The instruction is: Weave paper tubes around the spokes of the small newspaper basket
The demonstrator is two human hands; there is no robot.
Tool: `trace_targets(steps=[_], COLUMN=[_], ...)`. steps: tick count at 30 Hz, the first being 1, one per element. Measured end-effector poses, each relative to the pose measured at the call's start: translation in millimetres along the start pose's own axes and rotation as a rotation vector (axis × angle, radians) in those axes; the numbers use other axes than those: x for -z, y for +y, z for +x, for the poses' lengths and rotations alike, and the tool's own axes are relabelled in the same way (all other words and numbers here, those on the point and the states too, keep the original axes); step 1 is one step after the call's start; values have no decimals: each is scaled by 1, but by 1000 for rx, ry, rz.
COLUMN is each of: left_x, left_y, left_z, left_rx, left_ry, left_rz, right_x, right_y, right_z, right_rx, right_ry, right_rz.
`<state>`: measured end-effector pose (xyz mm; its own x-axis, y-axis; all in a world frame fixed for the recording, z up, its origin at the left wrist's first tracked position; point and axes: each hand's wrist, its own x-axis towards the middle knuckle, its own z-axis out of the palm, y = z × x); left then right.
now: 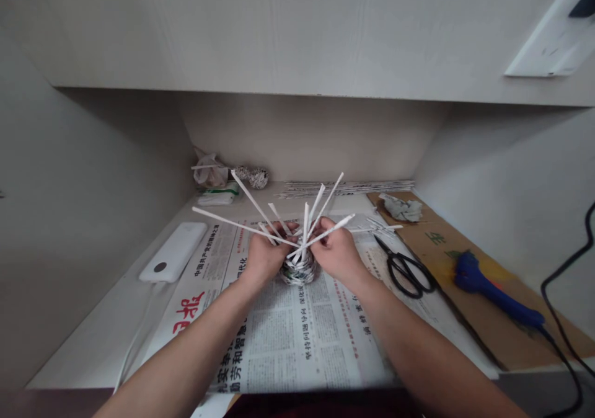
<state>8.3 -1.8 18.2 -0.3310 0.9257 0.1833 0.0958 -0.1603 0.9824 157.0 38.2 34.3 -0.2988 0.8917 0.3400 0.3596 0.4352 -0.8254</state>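
A small woven basket (pixel 298 273) of rolled newspaper strips sits on the spread newspaper (pixel 279 337), between my hands. Several white paper sticks (pixel 246 224) fan up and outward from its rim. My left hand (pixel 269 250) is closed on the basket's left side, its fingertips partly hidden behind the sticks. From the right, my right hand (pixel 337 247) pinches at the rim among the paper sticks, with thumb and fingers bent together. Which single strip each hand grips is too small to make out.
Black scissors (pixel 404 269) lie right of my right hand. A blue glue gun (pixel 497 297) rests on cardboard (pixel 465 319), with crumpled paper (pixel 400 208) behind. A white device (pixel 174 252) with a cable lies left. Long paper rolls (pixel 348 188) and a plastic bag (pixel 210 171) are at the back.
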Motion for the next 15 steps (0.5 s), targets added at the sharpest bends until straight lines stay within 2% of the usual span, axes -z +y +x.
trace_targets(steps=[8,12,15], left_x=[-2,-3,-2], left_y=[4,5,3], left_z=[-2,-2,-3], left_rx=[-30,-62,-101], left_ry=[-33,-52,-19], left_rz=[-80,-30,34], right_x=[-17,-19,-19], right_y=[21,16,10], right_z=[4,2,1], right_rx=[-151,-170,-233], right_ry=[64,106,108], right_rz=[267,383,533])
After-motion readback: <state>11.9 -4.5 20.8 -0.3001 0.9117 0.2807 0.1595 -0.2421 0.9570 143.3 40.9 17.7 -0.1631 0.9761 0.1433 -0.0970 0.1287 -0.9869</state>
